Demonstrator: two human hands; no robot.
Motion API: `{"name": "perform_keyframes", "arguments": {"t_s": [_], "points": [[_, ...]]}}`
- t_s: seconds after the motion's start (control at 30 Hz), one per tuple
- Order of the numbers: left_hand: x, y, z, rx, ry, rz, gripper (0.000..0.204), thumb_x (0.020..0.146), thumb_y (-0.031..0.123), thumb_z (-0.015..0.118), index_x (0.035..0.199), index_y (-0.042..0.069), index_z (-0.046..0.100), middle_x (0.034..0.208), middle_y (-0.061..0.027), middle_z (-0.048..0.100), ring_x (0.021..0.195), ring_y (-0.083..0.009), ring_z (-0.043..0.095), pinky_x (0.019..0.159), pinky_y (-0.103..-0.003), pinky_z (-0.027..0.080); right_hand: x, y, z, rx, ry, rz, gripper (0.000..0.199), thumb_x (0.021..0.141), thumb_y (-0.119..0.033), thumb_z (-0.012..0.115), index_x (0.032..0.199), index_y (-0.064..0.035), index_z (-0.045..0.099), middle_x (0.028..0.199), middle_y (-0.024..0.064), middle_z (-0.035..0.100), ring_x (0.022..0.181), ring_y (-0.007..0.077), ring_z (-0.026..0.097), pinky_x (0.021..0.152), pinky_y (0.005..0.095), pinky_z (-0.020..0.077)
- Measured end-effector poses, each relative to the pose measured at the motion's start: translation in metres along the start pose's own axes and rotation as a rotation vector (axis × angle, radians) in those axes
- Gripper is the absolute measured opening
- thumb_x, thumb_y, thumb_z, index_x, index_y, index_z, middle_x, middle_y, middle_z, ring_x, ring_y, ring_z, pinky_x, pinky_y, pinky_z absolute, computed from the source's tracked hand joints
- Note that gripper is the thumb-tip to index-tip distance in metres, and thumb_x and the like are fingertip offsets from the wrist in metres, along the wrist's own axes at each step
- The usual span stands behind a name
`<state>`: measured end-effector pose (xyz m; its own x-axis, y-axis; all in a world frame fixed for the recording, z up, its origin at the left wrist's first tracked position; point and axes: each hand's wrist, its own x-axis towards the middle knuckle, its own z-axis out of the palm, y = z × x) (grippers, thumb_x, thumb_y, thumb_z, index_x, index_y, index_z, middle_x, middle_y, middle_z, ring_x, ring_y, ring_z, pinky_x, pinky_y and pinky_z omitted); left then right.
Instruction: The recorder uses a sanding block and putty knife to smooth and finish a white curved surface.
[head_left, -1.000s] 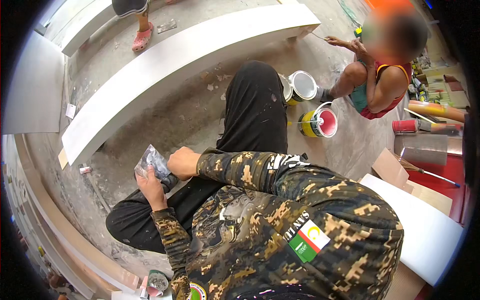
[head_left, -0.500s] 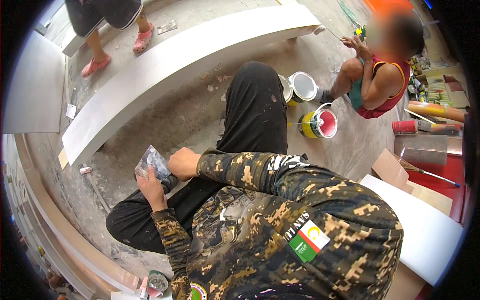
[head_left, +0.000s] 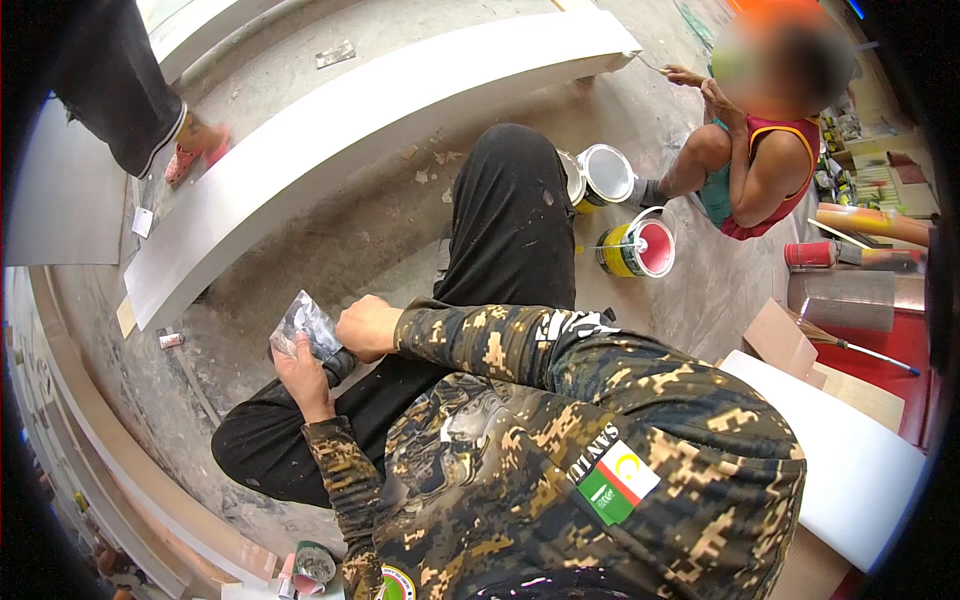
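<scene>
My left hand [head_left: 302,376] grips a flat, square-cornered plate [head_left: 300,316] smeared with grey and white paste, its thumb lying on the near edge. Right beside the plate, my right hand [head_left: 368,328] is closed in a fist, knuckles up. Whatever its fingers may hold is hidden. Both hands are over my bent leg in black trousers [head_left: 290,450]. Beyond them, a long, curved white panel [head_left: 380,120] stretches across the floor from lower left to upper right.
Right of my knee stand a pail with pink inside [head_left: 655,246] and an open pail [head_left: 607,172] with grey-white contents. A squatting person [head_left: 770,170] holds a thin tool at the panel's far end. Another person's leg [head_left: 120,90] is behind the panel. A white board [head_left: 830,460] lies at right.
The person behind the panel has stepped to the left. The squatting person's hands have shifted slightly at the panel's end. My hands and the plate have stayed almost still.
</scene>
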<state>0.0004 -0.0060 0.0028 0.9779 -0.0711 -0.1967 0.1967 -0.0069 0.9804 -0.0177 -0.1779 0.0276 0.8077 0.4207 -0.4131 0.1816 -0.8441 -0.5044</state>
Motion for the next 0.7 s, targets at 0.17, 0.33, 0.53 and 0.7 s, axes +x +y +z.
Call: {"name": "perform_keyframes", "arguments": {"t_s": [0.17,0.33,0.53,0.7], "points": [[-0.0013,0.0026,0.0013,-0.016,-0.008,-0.009,0.024,0.099,0.001,0.054,0.123,0.0,0.056,0.116,-0.0052,0.065,0.102,-0.0143,0.062,0.092,-0.03,0.048,-0.0007,0.0005,-0.0001,-0.004,-0.003,-0.003,0.024,0.071,-0.017,0.074,0.09,-0.003,0.077,0.093,0.0193,0.074,0.088,0.0334,0.073,0.075,0.0429,0.0575],[-0.0008,0.0013,-0.0004,-0.022,-0.016,-0.002,0.024,0.099,0.002,0.054,0.123,0.001,0.056,0.116,-0.0053,0.065,0.103,-0.0143,0.061,0.092,-0.029,0.048,-0.0006,-0.0007,-0.0006,-0.007,0.0,0.0,0.024,0.071,-0.017,0.074,0.09,-0.0027,0.077,0.092,0.0197,0.074,0.088,0.0334,0.074,0.075,0.0427,0.0574],[-0.0018,0.0032,0.0005,-0.018,-0.017,-0.001,0.024,0.1,0.003,0.055,0.123,0.001,0.056,0.117,-0.0054,0.065,0.103,-0.0148,0.061,0.093,-0.03,0.048,-0.0014,0.0009,0.0014,-0.008,0.027,-0.008,0.024,0.071,-0.017,0.074,0.09,-0.0023,0.077,0.091,0.0199,0.074,0.088,0.0336,0.074,0.075,0.0428,0.0574],[-0.0008,-0.0002,-0.0018,-0.019,-0.016,-0.001,0.023,0.1,0.002,0.054,0.123,0.001,0.057,0.117,-0.0057,0.066,0.103,-0.0149,0.062,0.093,-0.03,0.048,-0.0012,-0.0005,0.0012,-0.009,0.022,-0.004,0.024,0.071,-0.017,0.073,0.089,-0.0023,0.077,0.091,0.0199,0.074,0.087,0.0337,0.074,0.074,0.043,0.0574]]}}
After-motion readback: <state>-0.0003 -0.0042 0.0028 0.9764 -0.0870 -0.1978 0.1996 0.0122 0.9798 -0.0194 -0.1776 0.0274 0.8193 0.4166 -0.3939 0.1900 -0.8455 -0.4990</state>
